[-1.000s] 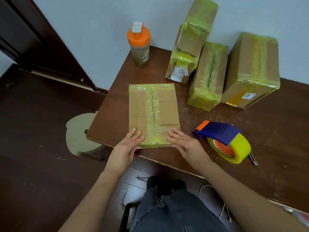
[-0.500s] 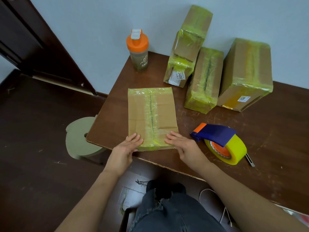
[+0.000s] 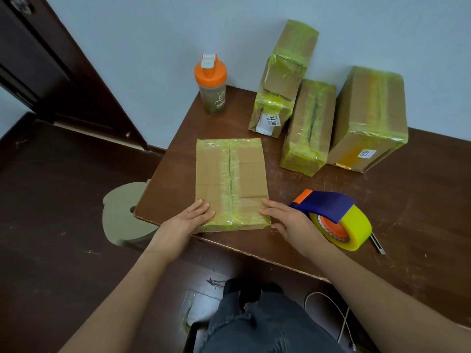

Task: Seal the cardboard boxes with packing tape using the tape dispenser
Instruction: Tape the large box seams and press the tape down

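Head view, the only one we have. A flat brown cardboard box (image 3: 230, 183) banded in yellowish packing tape lies on the dark brown wooden desk (image 3: 420, 200), its long axis running straight away from us, near end at the desk's front edge.

Our left hand (image 3: 190, 221) rests on the box's near-left corner, fingers (image 3: 201, 208) straight and flat on the taped cardboard; nothing is gripped. Our right hand (image 3: 290, 221) sits at the near-right corner, fingers (image 3: 271, 208) also extended, tips touching the box edge, holding nothing.

The tape dispenser, blue-handled with an orange hub and a fat yellow roll (image 3: 336, 217), lies just to the right of the right hand, touching or nearly touching its back; we cannot tell which. Its handle points toward the box. It is well apart from the left hand, so we judge the right hand the natural one to take it.

Beyond the fingers, against the wall: three more taped cardboard boxes (image 3: 308, 128) leaning together, and an orange-lidded shaker bottle (image 3: 211, 85) to their left.

The near box looks sealed along its centre seam and both ends.
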`<action>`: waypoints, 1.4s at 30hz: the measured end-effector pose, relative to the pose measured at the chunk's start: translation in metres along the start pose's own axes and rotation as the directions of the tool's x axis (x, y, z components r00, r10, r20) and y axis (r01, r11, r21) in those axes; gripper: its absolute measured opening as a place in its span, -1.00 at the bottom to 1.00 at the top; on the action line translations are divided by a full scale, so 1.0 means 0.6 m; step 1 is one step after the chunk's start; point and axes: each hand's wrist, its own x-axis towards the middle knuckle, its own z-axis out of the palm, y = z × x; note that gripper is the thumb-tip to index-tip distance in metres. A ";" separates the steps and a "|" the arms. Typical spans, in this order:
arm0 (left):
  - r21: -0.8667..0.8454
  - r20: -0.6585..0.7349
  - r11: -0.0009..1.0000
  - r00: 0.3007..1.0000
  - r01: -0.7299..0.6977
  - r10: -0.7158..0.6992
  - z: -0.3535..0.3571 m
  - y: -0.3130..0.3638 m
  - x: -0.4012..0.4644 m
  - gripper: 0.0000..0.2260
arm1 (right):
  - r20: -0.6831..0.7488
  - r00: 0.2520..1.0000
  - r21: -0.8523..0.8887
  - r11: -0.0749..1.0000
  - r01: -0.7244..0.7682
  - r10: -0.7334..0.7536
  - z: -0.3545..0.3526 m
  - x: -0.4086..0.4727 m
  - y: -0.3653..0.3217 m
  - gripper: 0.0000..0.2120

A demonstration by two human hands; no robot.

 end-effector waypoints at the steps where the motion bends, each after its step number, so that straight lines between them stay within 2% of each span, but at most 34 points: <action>1: 0.002 0.009 1.000 1.000 -0.004 0.004 -0.001 -0.003 0.001 -0.20 | -0.014 1.000 0.003 1.000 -0.003 0.003 0.005 0.001 -0.001 -0.49; 9: -0.040 0.018 0.998 0.999 -0.051 0.052 -0.003 -0.006 0.008 -0.35 | -0.028 0.998 0.016 0.999 -0.050 0.051 0.010 0.002 -0.014 -0.53; 14: -0.026 -0.122 0.995 0.988 -0.094 0.090 0.006 0.006 0.009 -0.43 | -0.064 0.995 -0.018 0.996 -0.082 0.081 0.021 0.007 -0.021 -0.58; 18: -0.083 -0.215 0.996 0.977 -0.030 0.011 0.027 0.022 0.008 -0.45 | -0.053 0.983 0.045 0.983 -0.176 0.178 0.032 0.015 -0.033 -0.54; 22: -0.111 -0.167 0.993 0.986 -0.041 0.022 0.020 0.022 0.002 -0.40 | 0.027 0.990 -0.076 0.988 -0.135 0.137 0.015 0.012 -0.037 -0.54; 25: -0.122 -0.145 0.990 0.988 -0.070 0.052 0.015 0.018 0.001 -0.37 | 0.092 0.979 -0.157 0.974 -0.165 0.181 0.011 0.018 -0.045 -0.57; 30: -0.121 -0.171 0.993 0.985 -0.016 -0.005 0.027 0.021 0.008 -0.39 | 0.147 0.971 -0.254 0.956 -0.146 0.188 0.019 0.036 -0.051 -0.67; 34: -0.099 -0.158 0.994 0.987 -0.044 0.028 0.022 0.035 0.003 -0.43 | 0.128 0.979 -0.254 0.960 -0.121 0.157 0.012 0.021 -0.045 -0.66; 42: -0.196 -0.201 0.979 0.980 -0.047 0.007 0.033 0.049 0.000 -0.48 | 0.065 0.990 -0.175 0.979 -0.108 0.121 0.012 0.011 -0.044 -0.57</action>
